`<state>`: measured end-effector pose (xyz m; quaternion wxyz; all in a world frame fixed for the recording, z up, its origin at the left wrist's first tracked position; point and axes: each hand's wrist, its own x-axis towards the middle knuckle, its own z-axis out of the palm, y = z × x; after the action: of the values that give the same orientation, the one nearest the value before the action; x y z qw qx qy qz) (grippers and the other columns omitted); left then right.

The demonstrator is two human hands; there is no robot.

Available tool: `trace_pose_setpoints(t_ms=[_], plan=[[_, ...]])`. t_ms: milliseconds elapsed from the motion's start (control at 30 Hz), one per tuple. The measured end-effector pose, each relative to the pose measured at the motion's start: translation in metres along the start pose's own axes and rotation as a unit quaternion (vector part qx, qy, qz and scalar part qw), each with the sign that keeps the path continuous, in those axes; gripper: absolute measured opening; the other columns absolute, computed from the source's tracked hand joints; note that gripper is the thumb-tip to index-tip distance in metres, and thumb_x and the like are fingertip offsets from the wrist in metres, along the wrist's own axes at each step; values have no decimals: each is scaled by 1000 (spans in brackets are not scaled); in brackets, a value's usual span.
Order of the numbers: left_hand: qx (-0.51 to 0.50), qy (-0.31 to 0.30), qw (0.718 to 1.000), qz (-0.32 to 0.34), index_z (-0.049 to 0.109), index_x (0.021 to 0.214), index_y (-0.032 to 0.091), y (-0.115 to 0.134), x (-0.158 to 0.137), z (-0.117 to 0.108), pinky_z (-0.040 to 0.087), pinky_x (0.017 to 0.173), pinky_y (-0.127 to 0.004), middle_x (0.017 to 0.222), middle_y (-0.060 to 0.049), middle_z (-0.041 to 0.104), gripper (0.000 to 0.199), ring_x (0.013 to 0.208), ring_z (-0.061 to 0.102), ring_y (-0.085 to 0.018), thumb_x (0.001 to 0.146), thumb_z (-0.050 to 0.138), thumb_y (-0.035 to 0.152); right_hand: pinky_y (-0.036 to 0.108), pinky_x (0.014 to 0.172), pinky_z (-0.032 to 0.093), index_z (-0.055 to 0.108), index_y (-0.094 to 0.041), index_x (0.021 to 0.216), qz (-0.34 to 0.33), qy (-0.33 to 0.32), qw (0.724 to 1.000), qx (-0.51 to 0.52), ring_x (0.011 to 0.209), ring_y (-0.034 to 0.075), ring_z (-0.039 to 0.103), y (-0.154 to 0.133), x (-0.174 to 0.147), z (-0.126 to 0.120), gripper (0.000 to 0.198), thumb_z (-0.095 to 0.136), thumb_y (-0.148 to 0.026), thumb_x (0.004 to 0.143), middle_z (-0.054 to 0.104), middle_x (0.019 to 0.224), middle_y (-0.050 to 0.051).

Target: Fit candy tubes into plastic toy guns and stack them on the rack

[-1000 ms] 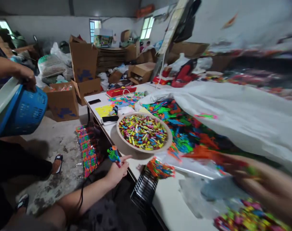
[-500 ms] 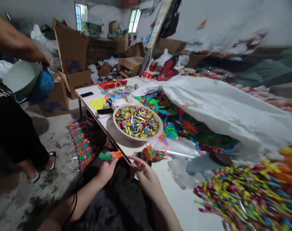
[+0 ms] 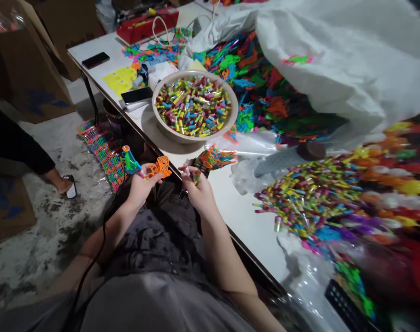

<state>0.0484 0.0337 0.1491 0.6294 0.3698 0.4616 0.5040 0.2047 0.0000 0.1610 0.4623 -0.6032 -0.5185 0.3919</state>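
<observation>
My left hand (image 3: 140, 188) is closed on plastic toy pieces. An orange latticed piece (image 3: 162, 166) sticks out past its fingertips, and a green and blue piece (image 3: 131, 162) shows on the other side. Just to the right, my right hand (image 3: 198, 191) is closed on small coloured tubes (image 3: 196, 175) with red and green on them, partly hidden by the fingers. Beyond both hands, a round basin (image 3: 156, 114) full of similar small tubes (image 3: 192, 106) stands on the white table (image 3: 254, 240). A bundle of orange and green plastic pieces (image 3: 216, 157) lies near my right hand.
A large white sack (image 3: 320, 50) spills coloured plastic pieces behind the basin. A heap of tubes (image 3: 310, 193) covers the right side. Phones (image 3: 137, 95), a red device (image 3: 147, 25) and a grey bottle (image 3: 279, 161) lie on the table. Another person's leg (image 3: 19, 138) is at left.
My view has tilted down and moved closer to the table. The pieces in my left hand are turned more upright. The other person's arm and buckets have left the view.
</observation>
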Motion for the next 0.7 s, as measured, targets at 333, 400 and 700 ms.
trace_pose_setpoints(t_ms=[333, 400, 700], plan=[[131, -79, 982, 107, 64, 83, 17, -17, 4, -18, 50, 80, -30, 85, -2, 67, 21, 82, 63, -14, 70, 73, 32, 21, 42, 34, 59, -19, 94, 59, -49, 982, 175, 42, 7, 35, 1, 1, 20, 43, 56, -60, 82, 39, 53, -6], [153, -106, 974, 132, 67, 83, 18, -15, 5, -23, 48, 89, -33, 90, -4, 68, 20, 91, 63, -17, 75, 69, 36, 21, 42, 37, 57, -20, 86, 63, -45, 976, 205, 42, 6, 38, 0, 0, 22, 41, 59, -60, 80, 44, 55, -6], [-122, -102, 980, -121, 53, 125, 24, -21, -1, -24, 46, 98, -40, 134, -11, 55, 51, 116, 57, -22, 80, 65, 46, 32, 74, 53, 60, -22, 101, -80, -8, 996, 24, 79, 16, 65, 11, -13, 16, 27, 53, -45, 89, 68, 94, 5]])
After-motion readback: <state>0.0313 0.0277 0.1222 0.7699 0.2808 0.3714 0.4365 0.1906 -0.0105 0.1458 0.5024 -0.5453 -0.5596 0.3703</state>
